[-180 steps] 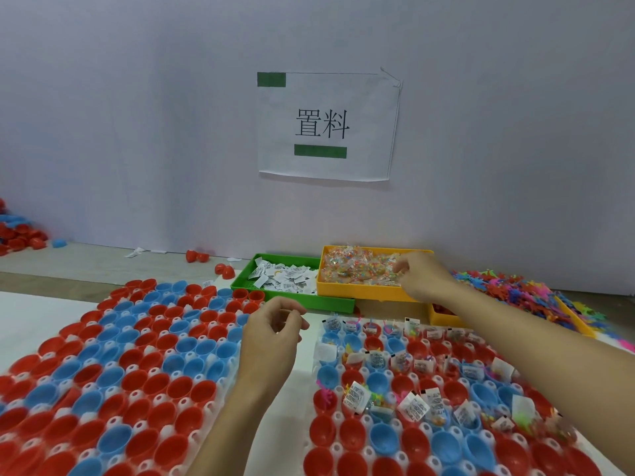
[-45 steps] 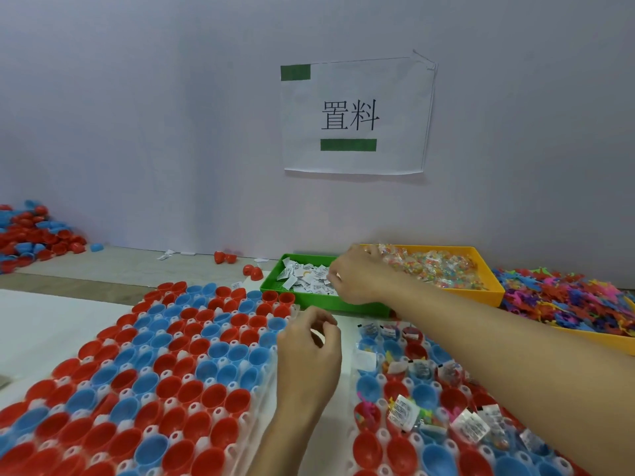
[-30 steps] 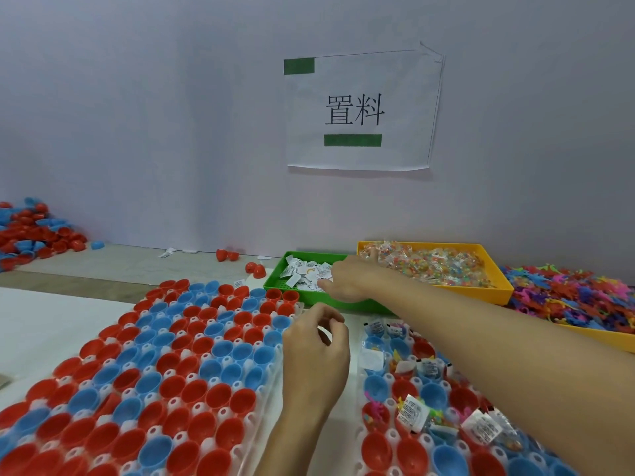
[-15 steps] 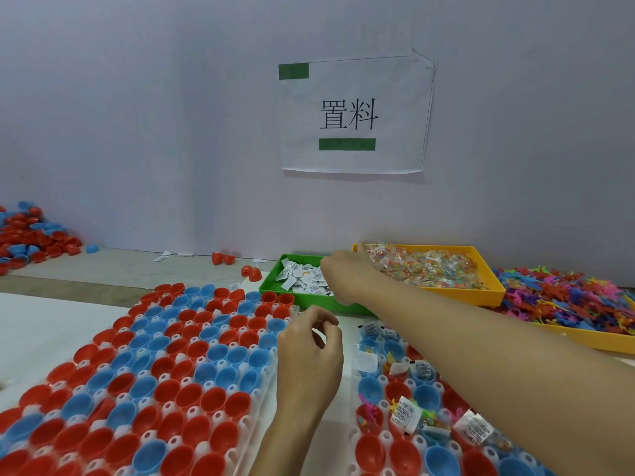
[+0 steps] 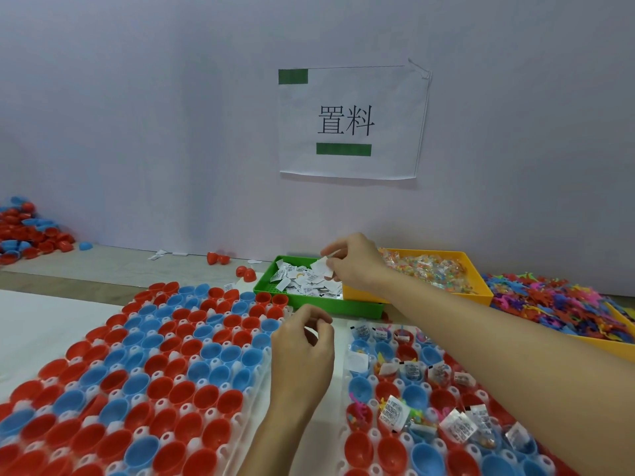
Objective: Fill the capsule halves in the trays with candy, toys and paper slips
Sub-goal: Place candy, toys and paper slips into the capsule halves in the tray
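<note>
One paper slip (image 5: pixel 324 266) in right-hand grip (image 5: pixel 355 264), above green tray (image 5: pixel 319 305).

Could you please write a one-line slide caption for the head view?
Right hand pinches a paper slip over the green bin; left hand waits between capsule trays.

The left tray (image 5: pixel 247 438) holds rows of red and blue capsule halves (image 5: pixel 192 355), open side up and unfilled. In the right tray (image 5: pixel 347 438), many halves carry paper slips (image 5: pixel 391 412) and small toys; its nearest row is bare. The green bin (image 5: pixel 319 305) holds loose white slips, and the right hand (image 5: pixel 354 262) pinches one paper slip (image 5: pixel 323 266) just above them. The yellow bin (image 5: pixel 481 290) beside it holds wrapped candy (image 5: pixel 426 269). Colourful plastic toys (image 5: pixel 556 304) are heaped at far right.
</note>
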{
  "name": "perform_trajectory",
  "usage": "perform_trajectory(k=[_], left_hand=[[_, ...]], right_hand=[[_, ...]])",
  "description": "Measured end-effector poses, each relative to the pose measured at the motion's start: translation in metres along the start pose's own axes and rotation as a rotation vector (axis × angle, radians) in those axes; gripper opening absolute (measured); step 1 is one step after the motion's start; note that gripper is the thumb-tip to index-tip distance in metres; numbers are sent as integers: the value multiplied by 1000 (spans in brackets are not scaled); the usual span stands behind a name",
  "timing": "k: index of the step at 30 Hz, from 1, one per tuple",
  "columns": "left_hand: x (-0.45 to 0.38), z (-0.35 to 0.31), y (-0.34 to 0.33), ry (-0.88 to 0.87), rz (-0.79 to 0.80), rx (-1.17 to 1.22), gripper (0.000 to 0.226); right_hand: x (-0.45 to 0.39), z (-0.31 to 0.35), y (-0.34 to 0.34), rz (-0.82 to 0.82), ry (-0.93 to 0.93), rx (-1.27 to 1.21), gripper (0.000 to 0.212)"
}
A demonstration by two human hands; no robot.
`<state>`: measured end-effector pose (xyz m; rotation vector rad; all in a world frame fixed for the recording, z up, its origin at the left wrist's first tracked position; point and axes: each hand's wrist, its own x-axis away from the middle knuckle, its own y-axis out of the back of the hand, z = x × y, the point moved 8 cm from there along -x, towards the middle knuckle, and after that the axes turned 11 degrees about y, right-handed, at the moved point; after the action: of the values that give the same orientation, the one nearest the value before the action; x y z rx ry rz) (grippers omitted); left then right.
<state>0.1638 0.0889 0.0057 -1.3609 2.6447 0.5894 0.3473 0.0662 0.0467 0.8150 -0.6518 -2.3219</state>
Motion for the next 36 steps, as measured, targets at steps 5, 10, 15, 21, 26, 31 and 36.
perform_trajectory(k=[5,10,15,21,26,31,36], left_hand=[[1,0,-1,15,15,11,34],[2,0,-2,14,23,16,33],[1,3,-3,19,28,10,31],[1,2,-3,23,33,17,31],[2,1,-4,21,43,10,29],[2,1,-2,18,42,18,27],[2,1,-3,11,51,-1,29]], right_hand=[[6,-15,7,-11,-55,-3,20],[-2,-16,11,-108,-87,24,12],[-14,-11,0,-113,-86,47,15],[-13,-16,-2,-128,-106,12,14],[-12,-19,-4,-80,-116,24,15],[-13,-16,-4,-58,-90,67,16],[-15,-14,-2,-55,-75,71,15]])
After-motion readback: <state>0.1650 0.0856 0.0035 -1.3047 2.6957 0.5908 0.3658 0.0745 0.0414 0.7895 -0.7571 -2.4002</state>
